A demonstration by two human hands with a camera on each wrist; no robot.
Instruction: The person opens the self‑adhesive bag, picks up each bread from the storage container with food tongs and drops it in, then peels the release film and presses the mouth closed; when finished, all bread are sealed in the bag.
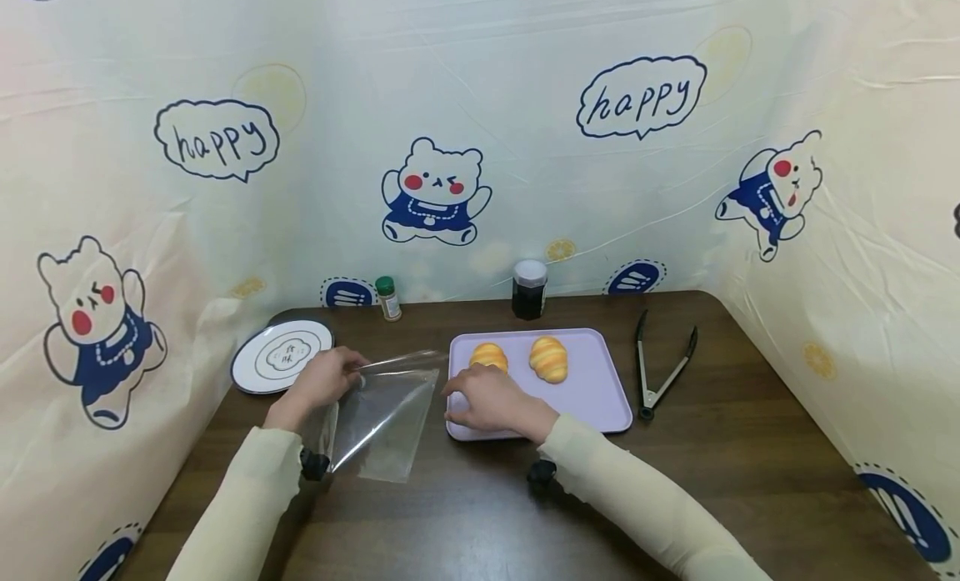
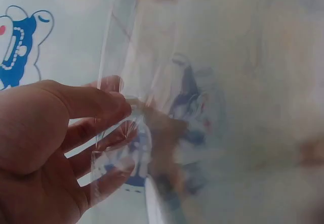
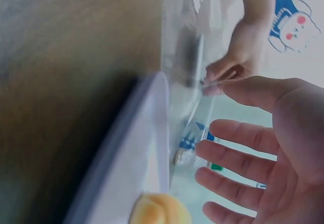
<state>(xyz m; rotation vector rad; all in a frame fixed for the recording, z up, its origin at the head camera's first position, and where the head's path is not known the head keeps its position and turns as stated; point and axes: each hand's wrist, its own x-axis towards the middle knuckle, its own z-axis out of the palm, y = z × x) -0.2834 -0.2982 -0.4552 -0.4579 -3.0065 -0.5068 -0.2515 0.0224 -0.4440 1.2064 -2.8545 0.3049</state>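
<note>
A clear plastic bag [image 1: 390,427] hangs over the table from my left hand [image 1: 322,381], which pinches its edge between thumb and fingers. In the left wrist view the transparent film [image 2: 243,107] fills much of the picture, with the fingers showing through it. To the right, my right hand [image 1: 491,402] is over the near left part of a lilac tray [image 1: 596,402]. Its fingers are spread and hold nothing in the right wrist view, the palm [image 3: 298,153] facing the bag. Two striped, shell-shaped bread rolls lie on the tray, one roll [image 1: 549,360] whole in view, the other roll [image 1: 488,354] partly behind the right hand.
A round white plate [image 1: 251,368] with a dark rim sits at the left, behind the left hand. Along the back edge stand a small green-capped bottle [image 1: 388,301] and a dark jar [image 1: 529,296] with a white lid. Tongs [image 1: 663,389] lie spread right of the tray.
</note>
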